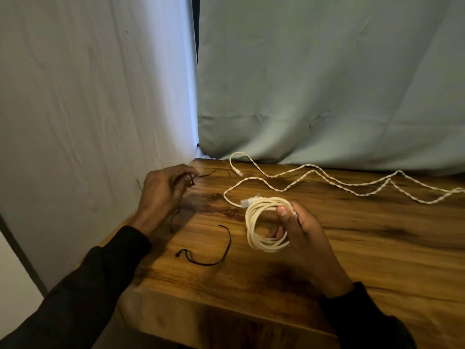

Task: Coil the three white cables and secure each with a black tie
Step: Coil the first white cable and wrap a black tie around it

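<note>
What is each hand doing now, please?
Left hand: pinches a black tie at the table's far left corner.
Right hand: holds the coiled cable, thumb on top.

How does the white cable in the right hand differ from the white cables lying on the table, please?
The held cable is wound into a compact coil, gripped by the right hand; the loose cables sprawl in wavy lines across the table, untouched. No tie shows on either. Both look white and twisted.
</note>
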